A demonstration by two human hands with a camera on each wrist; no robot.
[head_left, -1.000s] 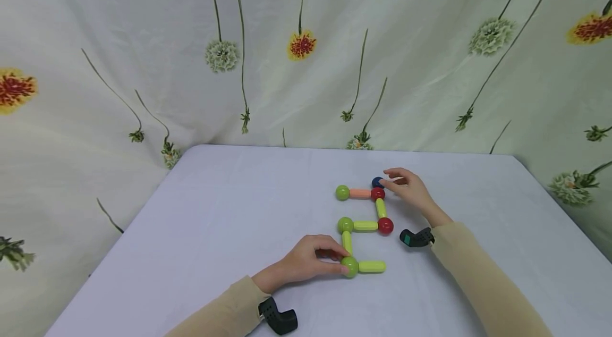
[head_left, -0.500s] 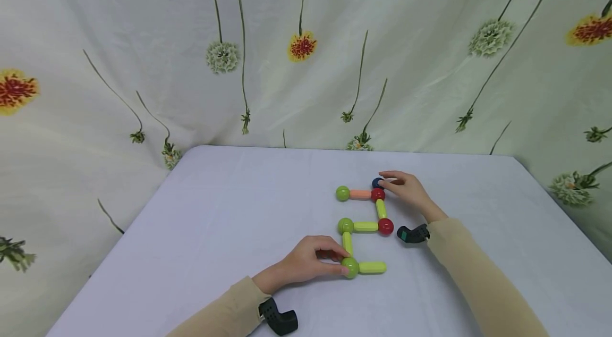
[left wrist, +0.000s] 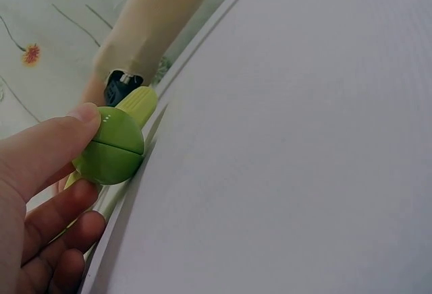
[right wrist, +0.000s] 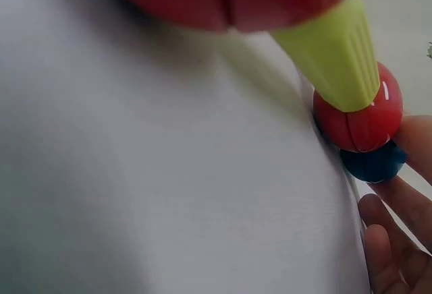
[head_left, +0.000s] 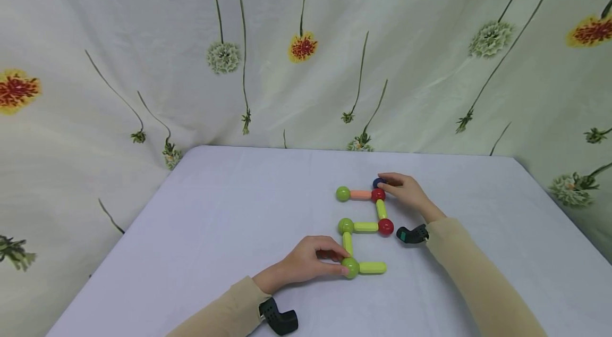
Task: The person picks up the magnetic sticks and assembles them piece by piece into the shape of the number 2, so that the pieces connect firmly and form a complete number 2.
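Note:
Balls and rods are joined in a stepped chain on the table. In the head view my left hand (head_left: 306,260) pinches the nearest green ball (head_left: 351,268) between thumb and fingers; a yellow-green rod (head_left: 372,268) juts right from it. The left wrist view shows that green ball (left wrist: 116,147) close up, thumb on top. At the far end my right hand (head_left: 406,191) grips a dark blue ball (head_left: 377,183) by thumb and fingers. That blue ball (right wrist: 372,162) sits right against a red ball (right wrist: 361,108) in the right wrist view.
Between the hands lie another red ball (head_left: 385,227), a middle green ball (head_left: 346,226) and several yellow-green rods. An orange rod (head_left: 360,194) links the far red ball to a far green ball (head_left: 342,193). Behind the white table (head_left: 239,193) hangs a flowered cloth (head_left: 421,87).
My right hand has shifted slightly left and toward me, its fingers still at the blue ball. The left hand and the chain look the same.

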